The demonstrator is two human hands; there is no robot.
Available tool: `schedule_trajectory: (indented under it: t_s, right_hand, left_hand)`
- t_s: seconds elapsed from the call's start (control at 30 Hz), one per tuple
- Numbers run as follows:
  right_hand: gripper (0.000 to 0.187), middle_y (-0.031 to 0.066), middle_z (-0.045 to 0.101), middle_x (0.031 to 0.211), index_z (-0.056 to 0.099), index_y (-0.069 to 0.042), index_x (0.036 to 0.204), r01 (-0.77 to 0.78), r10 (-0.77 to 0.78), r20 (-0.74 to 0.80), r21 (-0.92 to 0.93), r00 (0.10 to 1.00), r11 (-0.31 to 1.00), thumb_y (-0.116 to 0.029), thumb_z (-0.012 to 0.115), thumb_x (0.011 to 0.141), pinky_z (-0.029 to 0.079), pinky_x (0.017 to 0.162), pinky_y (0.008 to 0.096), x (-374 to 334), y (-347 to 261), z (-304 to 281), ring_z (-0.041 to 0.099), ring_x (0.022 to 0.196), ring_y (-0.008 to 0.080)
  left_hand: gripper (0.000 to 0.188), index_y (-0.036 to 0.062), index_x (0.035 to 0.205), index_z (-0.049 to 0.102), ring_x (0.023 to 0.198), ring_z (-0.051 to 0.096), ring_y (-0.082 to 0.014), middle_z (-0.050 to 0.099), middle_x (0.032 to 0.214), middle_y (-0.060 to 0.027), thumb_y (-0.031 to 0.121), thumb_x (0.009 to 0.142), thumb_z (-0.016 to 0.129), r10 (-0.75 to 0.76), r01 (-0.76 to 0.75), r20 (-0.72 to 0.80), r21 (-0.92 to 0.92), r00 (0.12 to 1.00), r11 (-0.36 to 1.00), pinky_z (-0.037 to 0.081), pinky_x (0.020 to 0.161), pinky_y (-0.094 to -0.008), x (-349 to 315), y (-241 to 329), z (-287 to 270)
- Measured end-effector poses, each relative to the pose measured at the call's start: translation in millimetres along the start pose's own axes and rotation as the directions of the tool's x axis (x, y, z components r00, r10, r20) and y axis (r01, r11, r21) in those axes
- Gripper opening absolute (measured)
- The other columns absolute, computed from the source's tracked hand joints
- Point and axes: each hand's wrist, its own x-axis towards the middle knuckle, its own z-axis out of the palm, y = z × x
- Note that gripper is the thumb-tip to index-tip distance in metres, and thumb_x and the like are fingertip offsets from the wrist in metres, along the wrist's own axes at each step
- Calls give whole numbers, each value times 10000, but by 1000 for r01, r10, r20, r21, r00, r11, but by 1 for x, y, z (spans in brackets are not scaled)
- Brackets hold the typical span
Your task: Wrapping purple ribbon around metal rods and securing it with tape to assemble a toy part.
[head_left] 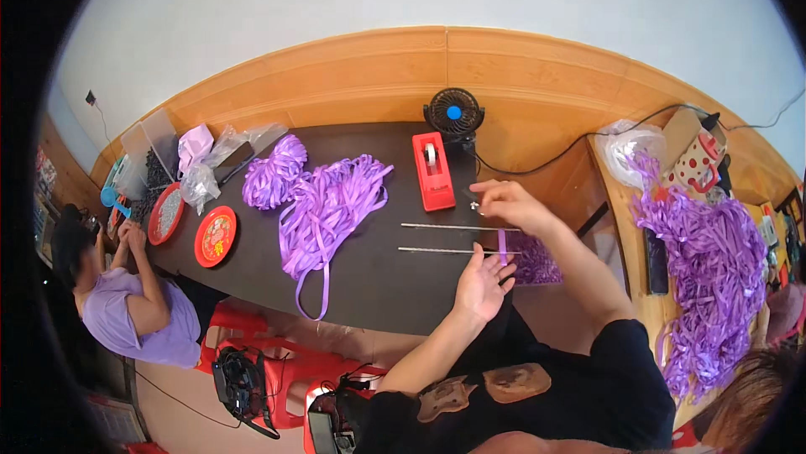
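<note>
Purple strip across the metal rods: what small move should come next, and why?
Perhaps bring the right hand to the purple strip: it spans both metal rods, with the left hand at its near end, while the right hand is apart from it.

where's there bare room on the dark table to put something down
Two patches of the dark tabletop look bare: between the loose purple ribbon and the red tape dispenser, and below the thin rods, left of the left hand. Its left end is crowded with red plates and plastic bags.
</note>
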Motion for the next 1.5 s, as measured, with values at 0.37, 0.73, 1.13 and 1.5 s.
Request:
schedule_trajectory:
  t_s: [0.37,0.73,1.13,1.5]
  right_hand:
    - [110,122,570,1207,627,-65,708,-60,82,413,-65,907,996,-139,642,788,364,918,354,-30,34,-40,481,1049,213]
    - [145,190,587,1098,635,-10,658,58,-14,332,-124,943,991,-137,642,727,439,779,328,-31,36,-33,567,891,229]
    - [178,79,643,779,617,-73,555,-288,325,-102,-747,940,600,-238,653,610,387,759,427,-34,-6,3,539,922,274]
    - [352,109,619,741,689,-65,654,-225,-252,-277,-950,927,216,-417,693,652,326,704,437,-64,-6,32,531,858,262]
  left_hand:
    - [654,-14,1185,478,1094,459,-244,523,1174,-118,570,905,387,32,-33,22,30,999,999,338,887,-354,-4,2,0]
    - [659,-17,1187,487,1094,467,-254,516,1203,-135,569,897,407,42,-42,13,50,999,998,356,885,-349,-7,2,3]
    - [596,41,1113,541,1072,469,-211,530,1172,-73,581,896,409,33,-34,17,47,999,998,329,882,-348,-9,3,6]
    - [521,21,1066,544,1010,484,-218,527,996,-65,506,890,473,41,-41,16,-30,999,999,357,853,-340,-3,-1,1]
